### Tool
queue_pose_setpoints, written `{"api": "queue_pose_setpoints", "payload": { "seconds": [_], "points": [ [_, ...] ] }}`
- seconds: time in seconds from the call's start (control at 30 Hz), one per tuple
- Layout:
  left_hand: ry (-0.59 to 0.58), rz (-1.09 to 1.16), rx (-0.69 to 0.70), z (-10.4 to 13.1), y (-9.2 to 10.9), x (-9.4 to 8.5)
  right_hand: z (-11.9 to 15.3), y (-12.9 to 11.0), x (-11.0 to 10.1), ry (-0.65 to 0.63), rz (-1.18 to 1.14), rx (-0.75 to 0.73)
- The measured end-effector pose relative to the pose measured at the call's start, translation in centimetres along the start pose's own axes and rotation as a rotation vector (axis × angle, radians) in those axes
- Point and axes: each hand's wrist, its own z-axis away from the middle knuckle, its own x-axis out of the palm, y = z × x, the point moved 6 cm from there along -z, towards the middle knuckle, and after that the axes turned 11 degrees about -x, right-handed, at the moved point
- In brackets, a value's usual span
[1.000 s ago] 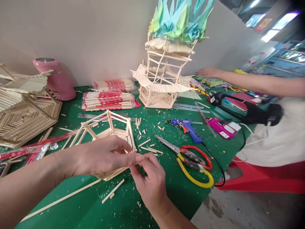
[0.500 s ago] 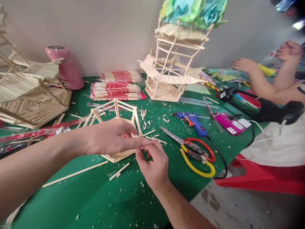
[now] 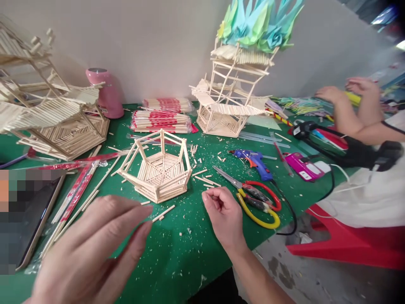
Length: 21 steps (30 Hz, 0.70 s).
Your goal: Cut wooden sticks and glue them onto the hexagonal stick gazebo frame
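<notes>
A small hexagonal frame of wooden sticks (image 3: 163,195) with a woven-looking base stands on the green table, touched by neither hand. My left hand (image 3: 91,249) is raised at the lower left, in front of the frame. Its thumb and fingertips are apart, with nothing between them. To the frame's right, my right hand (image 3: 224,215) rests near the table with its fingers curled in; no object shows in them. Beside it lie large scissors (image 3: 245,190) with red and yellow handles. Short cut sticks (image 3: 207,181) are scattered between frame and scissors.
A blue glue gun (image 3: 253,160), bundled sticks (image 3: 160,121) and a pink bottle-shaped item (image 3: 109,95) lie farther back. Stick towers stand left (image 3: 63,114) and back right (image 3: 236,109). Another person's arms (image 3: 344,105) are at the right, near a red stool (image 3: 344,249).
My hands, together before the stick frame earlier, have parted. The left moved toward me and leftward; the right moved slightly right. The frame is now uncovered, and the view has shifted left.
</notes>
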Motion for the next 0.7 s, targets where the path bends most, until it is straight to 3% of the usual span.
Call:
{"api": "queue_pose_setpoints", "payload": {
  "seconds": [0.1,0.17,0.3,0.53,0.7],
  "points": [
    [-0.084,-0.08,0.088,2.6,-0.1,2.3,0.9,-0.7,-0.5,-0.065,-0.008,-0.035],
    [-0.167,-0.094,0.073,3.9,-0.5,3.9,1.5,-1.4,-0.4,-0.135,-0.02,-0.079],
    [-0.203,-0.176,-0.016,5.4,-1.7,5.4,2.7,-2.7,0.6,-0.319,-0.06,-0.167],
    [-0.286,-0.298,0.016,5.0,-1.7,6.4,4.0,-4.2,2.3,-0.543,0.079,-0.293],
    [-0.281,-0.404,0.097,4.0,-1.3,7.4,3.7,-3.8,3.0,-0.551,0.198,-0.285]
  ]
}}
